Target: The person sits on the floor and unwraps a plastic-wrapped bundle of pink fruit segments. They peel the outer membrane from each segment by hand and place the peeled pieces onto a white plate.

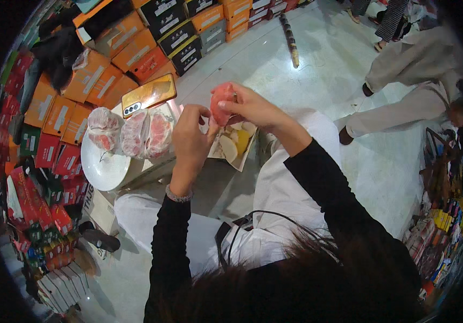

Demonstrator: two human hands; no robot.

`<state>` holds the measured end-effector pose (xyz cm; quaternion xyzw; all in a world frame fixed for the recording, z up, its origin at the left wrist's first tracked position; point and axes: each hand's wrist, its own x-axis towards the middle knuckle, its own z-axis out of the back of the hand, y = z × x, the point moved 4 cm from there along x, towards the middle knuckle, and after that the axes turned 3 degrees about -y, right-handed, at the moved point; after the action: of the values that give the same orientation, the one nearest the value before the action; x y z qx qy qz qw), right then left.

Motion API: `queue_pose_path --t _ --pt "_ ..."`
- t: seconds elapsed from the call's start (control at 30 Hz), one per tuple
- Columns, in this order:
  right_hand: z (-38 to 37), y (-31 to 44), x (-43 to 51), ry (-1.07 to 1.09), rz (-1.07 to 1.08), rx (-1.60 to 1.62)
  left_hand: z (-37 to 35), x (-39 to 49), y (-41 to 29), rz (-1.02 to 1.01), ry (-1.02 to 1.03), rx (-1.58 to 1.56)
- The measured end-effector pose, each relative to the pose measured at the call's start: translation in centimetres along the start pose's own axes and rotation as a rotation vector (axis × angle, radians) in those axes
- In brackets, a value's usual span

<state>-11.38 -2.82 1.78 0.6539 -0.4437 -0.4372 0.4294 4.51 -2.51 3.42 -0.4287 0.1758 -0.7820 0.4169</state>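
A piece of peeled red pomelo flesh (222, 103) is up in front of me, gripped by my right hand (245, 105). My left hand (193, 129) is at its lower left side, thumb and fingers bent close to it; whether they pinch a bit of it is hidden. Below the hands stands an open box (237, 166) with yellow and pale peel (228, 148) inside. To the left, large peeled pomelo pieces (148, 133) and a smaller piece (104, 127) with white pith lie by a white plate (106, 171). A gold smartphone (150, 95) lies behind them.
Stacked orange shoeboxes (90, 76) and black shoeboxes (175, 36) line the back and left. A dark patterned stick-like object (289, 40) lies on the tiled floor. Another person's legs in beige trousers (397, 117) are at the right. A dark shoe (101, 239) lies at the lower left.
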Motion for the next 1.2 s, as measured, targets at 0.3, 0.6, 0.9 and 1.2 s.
queue_pose_path --t 0.3,0.6,0.9,1.2 --pt "0.4 1.1 -0.3 0.040 -0.021 0.116 -1.1 -1.0 2.5 0.583 -0.010 -0.676" --pt "-0.1 1.1 -0.3 0.001 0.102 -0.057 -0.8 -0.4 0.7 0.345 0.116 -0.219" --pt "0.0 0.9 0.0 -0.036 0.195 -0.185 -1.0 -0.7 1.6 0.370 0.069 -0.299" --pt "0.5 1.1 -0.1 0.022 0.072 0.054 -1.4 -1.0 2.9 0.607 0.000 -0.778"
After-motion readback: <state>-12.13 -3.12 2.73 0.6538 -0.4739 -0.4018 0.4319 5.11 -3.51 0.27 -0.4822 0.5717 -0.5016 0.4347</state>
